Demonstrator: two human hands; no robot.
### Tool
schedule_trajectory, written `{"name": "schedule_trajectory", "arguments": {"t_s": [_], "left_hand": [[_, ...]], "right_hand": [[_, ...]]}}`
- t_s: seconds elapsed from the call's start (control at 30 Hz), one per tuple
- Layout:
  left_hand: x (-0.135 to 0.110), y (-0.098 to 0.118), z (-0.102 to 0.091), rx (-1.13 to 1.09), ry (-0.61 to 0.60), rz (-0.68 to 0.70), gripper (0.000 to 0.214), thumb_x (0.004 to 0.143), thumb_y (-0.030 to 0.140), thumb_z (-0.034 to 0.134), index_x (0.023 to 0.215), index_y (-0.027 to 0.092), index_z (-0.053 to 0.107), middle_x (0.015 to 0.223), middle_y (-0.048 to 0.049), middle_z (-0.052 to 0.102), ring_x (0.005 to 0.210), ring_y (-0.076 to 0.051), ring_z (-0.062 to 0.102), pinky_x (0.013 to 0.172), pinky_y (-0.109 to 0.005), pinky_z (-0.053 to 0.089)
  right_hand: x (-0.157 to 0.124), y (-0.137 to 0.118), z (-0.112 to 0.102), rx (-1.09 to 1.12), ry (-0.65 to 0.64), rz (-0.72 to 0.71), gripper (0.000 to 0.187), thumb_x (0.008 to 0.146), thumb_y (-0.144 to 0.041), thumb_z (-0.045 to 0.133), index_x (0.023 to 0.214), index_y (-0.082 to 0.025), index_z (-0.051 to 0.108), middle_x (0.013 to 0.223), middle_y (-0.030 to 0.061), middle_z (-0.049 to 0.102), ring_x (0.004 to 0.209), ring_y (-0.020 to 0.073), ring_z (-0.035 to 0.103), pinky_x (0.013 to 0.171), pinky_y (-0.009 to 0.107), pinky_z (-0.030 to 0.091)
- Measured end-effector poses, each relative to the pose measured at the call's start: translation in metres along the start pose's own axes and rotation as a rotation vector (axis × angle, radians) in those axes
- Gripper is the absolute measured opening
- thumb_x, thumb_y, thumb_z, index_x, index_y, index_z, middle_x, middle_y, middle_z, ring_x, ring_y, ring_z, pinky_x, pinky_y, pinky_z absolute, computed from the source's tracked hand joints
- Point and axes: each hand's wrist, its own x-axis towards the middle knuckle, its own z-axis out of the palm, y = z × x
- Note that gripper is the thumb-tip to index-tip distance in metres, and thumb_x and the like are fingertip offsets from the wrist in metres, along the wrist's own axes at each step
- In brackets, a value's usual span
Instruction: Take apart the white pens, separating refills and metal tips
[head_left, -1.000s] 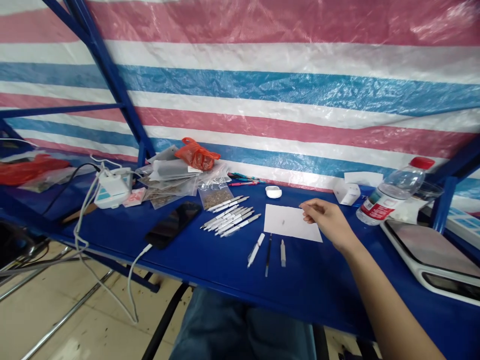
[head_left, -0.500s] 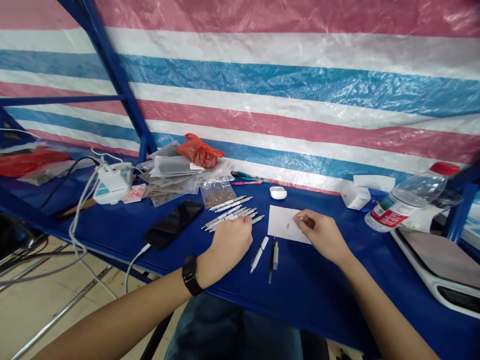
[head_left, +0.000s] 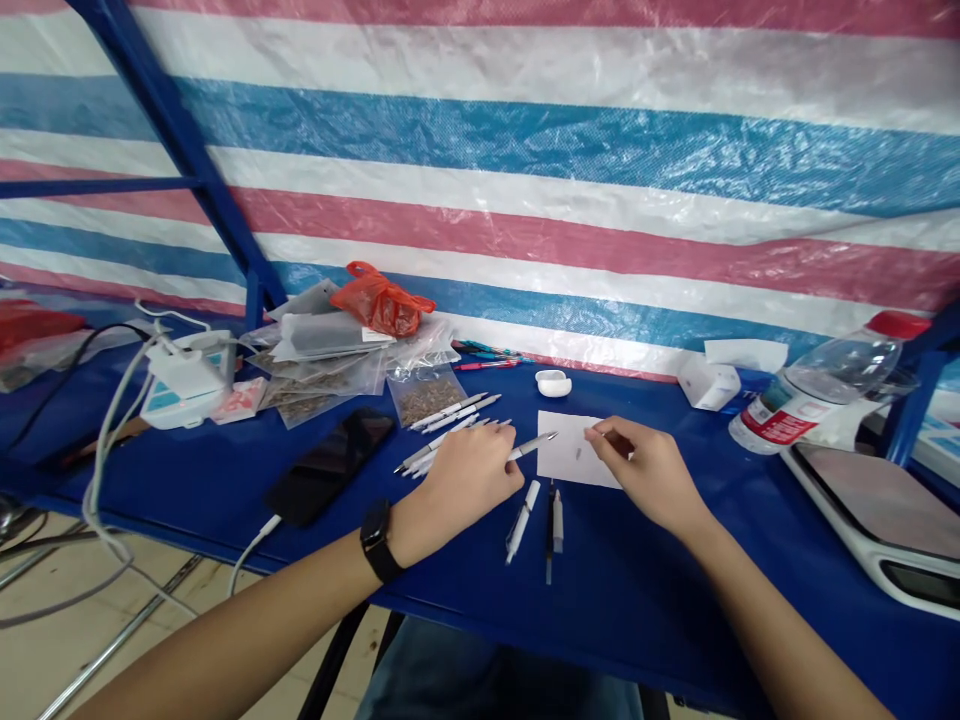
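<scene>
a slim white pen [head_left: 534,446] slants low, its silver tip reaching over a white paper sheet [head_left: 571,462].

The left hand [head_left: 466,484] hides the middle of the row of white pens [head_left: 442,445]; the speck [head_left: 578,453] on the paper sheet [head_left: 570,470] is too small to tell.

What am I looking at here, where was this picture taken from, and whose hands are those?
This picture comes from a camera worn on a person's head, looking down at their own two bare hands; there's no machine. The left hand, with a black smartwatch on its wrist, holds a white pen with a metal tip near other white pens. The right hand pinches something too small to make out, beside a white sheet of paper. Everything lies on a blue table.
</scene>
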Motion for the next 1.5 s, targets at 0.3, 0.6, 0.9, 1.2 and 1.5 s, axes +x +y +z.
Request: {"name": "schedule_trajectory", "arguments": {"t_s": [0.3,0.6,0.9,1.2,1.5], "left_hand": [[0.011,0.007,0.008,-0.028,0.331,0.245,0.009,0.08,0.014,0.058,0.075,0.02,0.062,0.076,-0.0024,0.069,0.071,-0.02,0.067,0.061,-0.031,0.04],[0.014,0.008,0.037,-0.214,0.496,0.354,0.025,0.104,0.019,0.036,0.106,0.018,0.061,0.087,-0.0059,0.069,0.079,-0.022,0.067,0.069,-0.032,0.046],[0.009,0.005,0.033,-0.742,0.1,0.277,0.027,0.108,0.036,0.031,0.096,0.022,0.051,0.073,0.0029,0.052,0.063,-0.015,0.051,0.062,-0.029,0.035],[0.01,0.003,0.028,-1.186,-0.095,0.182,0.039,0.103,0.055,0.04,0.096,0.02,0.056,0.065,0.0053,0.039,0.061,-0.013,0.04,0.058,-0.027,0.032],[0.004,0.006,0.02,-1.239,-0.155,0.196,0.041,0.104,0.055,0.042,0.083,0.021,0.047,0.064,0.007,0.035,0.057,-0.01,0.034,0.056,-0.026,0.028]], "right_hand": [[-0.006,-0.009,0.015,0.295,-0.053,-0.074,0.048,0.094,-0.068,0.052,0.082,-0.023,0.064,0.064,0.001,0.06,0.058,0.0168,0.054,0.053,0.028,0.042],[0.012,-0.019,0.035,0.512,0.088,0.006,0.056,0.09,-0.074,0.056,0.067,-0.023,0.053,0.058,-0.0033,0.047,0.054,0.0132,0.046,0.054,0.028,0.039],[0.004,-0.015,0.042,0.582,0.056,-0.058,0.05,0.099,-0.066,0.049,0.072,-0.023,0.052,0.065,-0.0032,0.048,0.057,0.013,0.041,0.057,0.028,0.04],[0.011,-0.016,0.032,0.707,0.037,0.035,0.051,0.083,-0.066,0.071,0.063,-0.021,0.057,0.062,-0.0017,0.052,0.061,0.0136,0.047,0.059,0.028,0.042],[0.007,-0.016,0.027,0.793,0.102,0.089,0.043,0.073,-0.055,0.086,0.065,-0.021,0.062,0.063,-0.0007,0.06,0.06,0.0141,0.056,0.06,0.028,0.049]]}}
